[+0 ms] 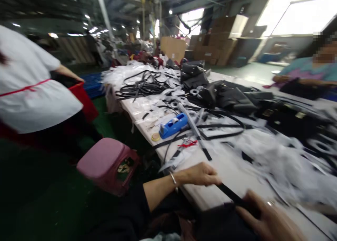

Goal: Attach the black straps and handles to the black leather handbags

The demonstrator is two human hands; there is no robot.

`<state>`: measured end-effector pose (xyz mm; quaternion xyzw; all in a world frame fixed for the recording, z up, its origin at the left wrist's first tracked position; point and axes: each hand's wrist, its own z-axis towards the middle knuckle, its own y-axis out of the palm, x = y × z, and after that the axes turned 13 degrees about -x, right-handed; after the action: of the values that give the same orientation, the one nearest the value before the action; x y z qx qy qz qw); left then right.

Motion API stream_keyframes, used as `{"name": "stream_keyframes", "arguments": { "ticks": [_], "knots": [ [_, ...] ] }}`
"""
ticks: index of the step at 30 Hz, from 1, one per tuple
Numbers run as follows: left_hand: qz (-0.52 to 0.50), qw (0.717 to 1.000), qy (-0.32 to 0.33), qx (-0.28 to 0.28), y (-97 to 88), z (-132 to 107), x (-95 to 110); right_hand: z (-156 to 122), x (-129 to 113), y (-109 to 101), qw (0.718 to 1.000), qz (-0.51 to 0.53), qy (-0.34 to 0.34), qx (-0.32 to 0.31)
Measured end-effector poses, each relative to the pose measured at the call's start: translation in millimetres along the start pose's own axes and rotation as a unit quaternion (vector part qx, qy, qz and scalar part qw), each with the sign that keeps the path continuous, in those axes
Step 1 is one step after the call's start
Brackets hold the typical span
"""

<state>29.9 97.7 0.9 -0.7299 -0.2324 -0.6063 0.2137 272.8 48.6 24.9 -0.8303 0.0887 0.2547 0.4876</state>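
Observation:
Between my two hands a black strap [229, 192] is stretched over the near edge of the table. My left hand [201, 174], with a bracelet at the wrist, is closed on the strap's far end. Blurred by motion, my right hand [265, 213] has its fingers wrapped round the strap nearer to me. Below the strap a dark piece [223, 221] lies at the table's edge; whether the two are joined I cannot tell. Beyond my left hand are red-handled scissors [188, 143] and a blue tape dispenser [173, 125].
The white table [221, 167] carries tangled black straps [144, 88], dark bags [234, 97] and crumpled white wrapping [276, 156]. A pink stool [105, 156] stands left of the table. One person [34, 83] walks at the left with a red container [84, 100]; another person [308, 72] is across the table.

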Motion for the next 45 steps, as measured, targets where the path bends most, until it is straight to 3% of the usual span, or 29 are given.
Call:
{"name": "stream_keyframes", "arguments": {
  "ticks": [4, 8, 14, 18, 21, 23, 25, 28, 33, 36, 39, 42, 45],
  "knots": [
    [-0.008, 0.999, -0.018, 0.03, -23.4, -9.5, -9.5, -11.9, -24.9, -24.8, 0.997, -0.057, 0.035, -0.032],
    [-0.022, 0.998, -0.036, 0.048, -48.9, -20.5, -28.0, -17.6, -24.9, -40.1, 0.997, -0.04, 0.053, -0.037],
    [-0.004, 0.995, -0.073, 0.064, -66.3, -38.0, -53.7, -29.1, -10.3, -41.3, 0.986, 0.136, 0.042, -0.084],
    [0.022, 0.994, -0.087, 0.064, -66.4, -39.8, -57.0, -29.0, 2.7, -35.7, 0.968, 0.229, 0.034, -0.094],
    [0.1, 0.987, -0.116, 0.05, -65.3, -33.5, -54.4, -28.0, 11.8, -35.8, 0.946, 0.298, 0.04, -0.12],
    [0.206, 0.97, -0.112, 0.063, -61.7, -24.1, -49.4, -27.5, 15.6, -38.6, 0.933, 0.339, 0.04, -0.116],
    [0.307, 0.945, -0.066, 0.093, -52.9, -10.8, -40.1, -27.6, 16.8, -42.3, 0.923, 0.371, 0.031, -0.098],
    [0.342, 0.935, 0.016, 0.095, -28.5, 13.5, -17.1, -29.4, 15.5, -46.8, 0.912, 0.403, 0.007, -0.075],
    [0.224, 0.969, 0.088, -0.056, 17.9, 53.6, 17.7, -36.2, 17.6, -51.0, 0.898, 0.435, 0.011, -0.07],
    [0.139, 0.981, 0.077, -0.111, 33.1, 71.8, 18.1, -38.1, 21.8, -51.4, 0.906, 0.415, 0.068, -0.049],
    [0.037, 0.99, 0.055, -0.125, 38.7, 83.4, 7.8, -34.4, 25.1, -47.8, 0.905, 0.408, 0.112, 0.039],
    [-0.081, 0.986, 0.031, -0.14, 40.0, 87.7, -2.8, -27.9, 29.2, -42.6, 0.87, 0.466, 0.093, 0.128],
    [-0.183, 0.967, 0.009, -0.175, 41.5, 87.9, -9.5, -22.7, 35.8, -38.1, 0.825, 0.544, 0.048, 0.147]
  ]
}}
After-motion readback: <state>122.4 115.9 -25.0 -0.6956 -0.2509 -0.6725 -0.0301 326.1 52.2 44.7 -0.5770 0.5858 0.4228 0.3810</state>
